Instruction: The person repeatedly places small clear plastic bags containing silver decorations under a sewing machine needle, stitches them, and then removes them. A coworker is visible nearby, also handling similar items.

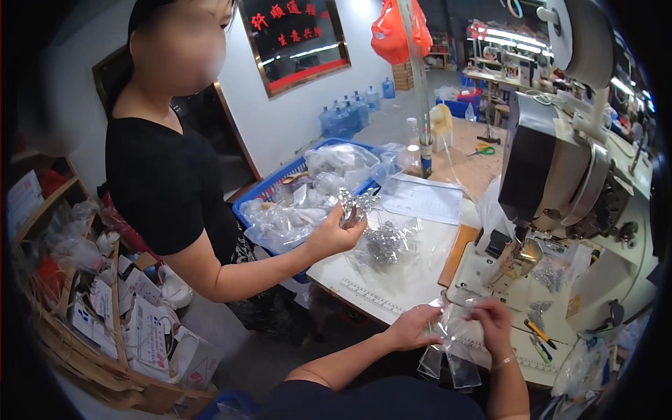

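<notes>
Over the near edge of the white table, my left hand (414, 326) pinches a clear plastic bag (455, 329) between thumb and fingers. My right hand (495, 323) is closed at the bag's other side, its fingertips curled on the film. The bag's lower flaps (463, 372) hang down toward my lap. To the left, another person's hand (334, 234) holds a clump of small shiny silver pieces (355, 204). Below that hand, an open clear bag with a heap of similar silver pieces (386, 241) lies on the table.
A sewing machine (539, 161) rises at the right. Pens (540, 334) and a small bag of metal pieces (547, 277) lie by its base. A ruler (371, 295) lines the table's front edge. At the far left of the table stands a blue basket (245, 210) of plastic bags.
</notes>
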